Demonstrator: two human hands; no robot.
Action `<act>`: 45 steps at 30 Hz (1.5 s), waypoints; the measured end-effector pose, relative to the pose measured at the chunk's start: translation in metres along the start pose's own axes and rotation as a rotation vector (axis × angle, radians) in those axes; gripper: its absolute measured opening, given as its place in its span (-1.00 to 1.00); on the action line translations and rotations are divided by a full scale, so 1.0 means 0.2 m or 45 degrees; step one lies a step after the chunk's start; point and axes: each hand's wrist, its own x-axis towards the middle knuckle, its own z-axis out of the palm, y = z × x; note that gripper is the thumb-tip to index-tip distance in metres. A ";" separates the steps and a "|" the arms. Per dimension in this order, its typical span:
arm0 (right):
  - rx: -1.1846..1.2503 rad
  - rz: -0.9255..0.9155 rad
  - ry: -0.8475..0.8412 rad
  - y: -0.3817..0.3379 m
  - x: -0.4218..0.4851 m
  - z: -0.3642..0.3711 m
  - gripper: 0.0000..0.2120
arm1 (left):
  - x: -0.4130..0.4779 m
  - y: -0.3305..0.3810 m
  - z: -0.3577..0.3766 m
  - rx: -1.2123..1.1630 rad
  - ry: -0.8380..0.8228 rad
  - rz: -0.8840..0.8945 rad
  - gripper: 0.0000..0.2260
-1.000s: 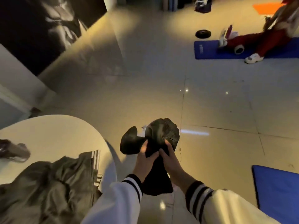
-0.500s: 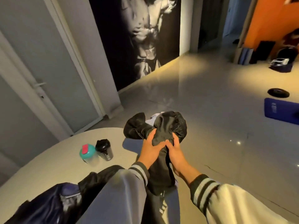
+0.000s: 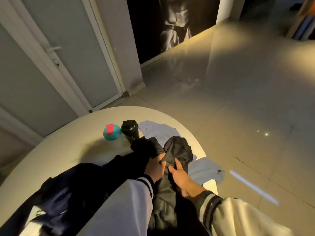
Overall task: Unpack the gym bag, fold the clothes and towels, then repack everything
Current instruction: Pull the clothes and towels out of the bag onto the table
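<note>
Both my hands hold a crumpled black garment point(image 3: 177, 149) over the round white table point(image 3: 71, 150). My left hand point(image 3: 154, 169) grips one bunched end of it, and my right hand point(image 3: 179, 174) pinches the fabric beside it, thumbs close together. The rest of the garment hangs down between my white striped sleeves. A dark navy gym bag point(image 3: 56, 196) lies open on the table's near left side. A light blue cloth point(image 3: 202, 167) is spread on the table under and behind the garment.
A teal bottle with a red cap point(image 3: 111, 132) and a black shaker bottle point(image 3: 130, 132) stand mid-table. The table's right edge drops to a glossy tiled floor point(image 3: 238, 99). A grey door point(image 3: 68, 53) and a dark wall poster point(image 3: 172, 23) are behind.
The view swung left from the open floor to the table. My hands carried the black garment along, and it is now lower, over the table beside the bottles.
</note>
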 end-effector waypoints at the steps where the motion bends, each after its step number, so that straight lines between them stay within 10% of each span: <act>1: -0.012 -0.023 0.009 0.04 0.00 0.00 -0.47 | -0.02 -0.04 0.02 0.012 0.003 -0.004 -0.59; 18: -0.059 -0.170 0.102 0.09 -0.40 0.05 -0.62 | -0.64 0.01 -0.13 -0.620 0.601 -0.097 -0.72; 31: -0.300 -0.437 -0.092 0.26 -0.89 0.24 -0.71 | -1.24 -0.24 -0.01 -0.371 0.408 -0.110 -0.64; 37: -0.393 -0.514 -0.098 0.38 -0.93 0.53 -0.74 | -1.36 -0.57 -0.01 -0.246 0.652 -0.191 -0.62; 45: -0.381 -0.487 -0.422 0.58 -0.71 1.23 -0.68 | -1.41 -1.13 -0.26 0.032 0.500 -0.682 -0.42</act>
